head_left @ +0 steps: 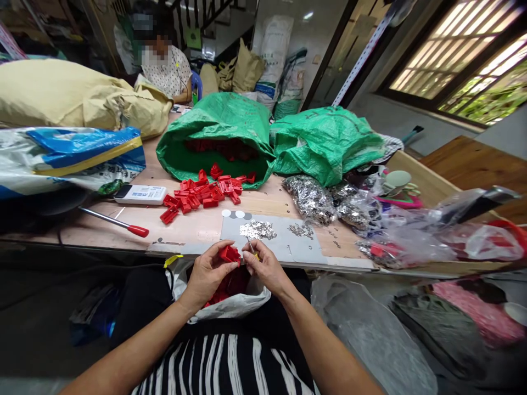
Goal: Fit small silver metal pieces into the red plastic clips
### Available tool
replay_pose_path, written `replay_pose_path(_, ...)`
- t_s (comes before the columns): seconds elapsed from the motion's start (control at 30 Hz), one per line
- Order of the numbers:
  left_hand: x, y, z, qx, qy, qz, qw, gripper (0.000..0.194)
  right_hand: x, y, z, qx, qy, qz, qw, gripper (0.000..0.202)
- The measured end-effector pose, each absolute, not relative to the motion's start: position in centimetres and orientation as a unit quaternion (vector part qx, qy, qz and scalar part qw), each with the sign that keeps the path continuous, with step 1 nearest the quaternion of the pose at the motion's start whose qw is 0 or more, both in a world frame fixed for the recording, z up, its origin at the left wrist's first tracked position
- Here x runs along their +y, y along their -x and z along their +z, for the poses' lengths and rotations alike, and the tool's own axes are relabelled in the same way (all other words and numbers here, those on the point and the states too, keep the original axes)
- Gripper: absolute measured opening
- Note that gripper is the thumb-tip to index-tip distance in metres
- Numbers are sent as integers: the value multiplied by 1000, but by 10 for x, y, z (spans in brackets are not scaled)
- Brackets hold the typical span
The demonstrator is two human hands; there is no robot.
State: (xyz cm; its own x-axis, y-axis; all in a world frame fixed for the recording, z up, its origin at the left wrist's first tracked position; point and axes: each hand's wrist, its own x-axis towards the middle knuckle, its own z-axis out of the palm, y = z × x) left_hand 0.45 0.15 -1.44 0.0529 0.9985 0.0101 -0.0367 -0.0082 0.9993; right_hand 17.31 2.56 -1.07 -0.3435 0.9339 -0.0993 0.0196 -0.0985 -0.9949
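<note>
My left hand (208,274) is closed on a red plastic part (230,254), held just over an open white sack (255,302) in my lap that has more red parts in it. Close beside it, my right hand (265,266) pinches a thin tool (252,247) with a yellowish handle, its slim metal end pointing up. A grey sheet (284,247) on the table edge carries a heap of small shiny metal pieces (259,230) and a smaller pile (300,230). Loose red parts (201,192) spill from an open green sack (230,112).
A second green sack (325,137) and bags of metal pieces (310,200) lie at the right. To the left are a white device (142,195), a red-handled lever (138,230) and large sacks (74,99). A person (168,71) sits across the table.
</note>
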Motion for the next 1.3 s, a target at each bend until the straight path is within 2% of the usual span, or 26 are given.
replay_pose_path(0.23, 3, -6, -8, 426, -433, 508, 610, 52, 23, -183, -2, -626, 420, 555, 352, 21)
replay_pose_path(0.5, 5, -1, -3, 367, -377, 495, 692, 61, 25, -188, 20, -823, 360, 349, 266, 16)
replay_pose_path(0.7, 5, 0, -2, 368, -365, 490, 701, 51, 25, -188, 18, -843, 341, 312, 274, 13)
replay_pose_path(0.93, 5, -2, -2, 359, -348, 491, 713, 49, 21, -187, 16, -820, 366, 329, 292, 10)
replay_pose_path(1.07, 4, -3, -2, 342, -334, 494, 726, 47, 20, -189, 14, -771, 402, 389, 303, 17)
replay_pose_path(1.2, 3, -4, -4, 325, -341, 493, 732, 48, 18, -190, 11, -716, 417, 455, 325, 11)
replay_pose_path(1.3, 1, -6, -6, 331, -366, 491, 718, 49, 18, -190, 8, -685, 428, 481, 341, 15)
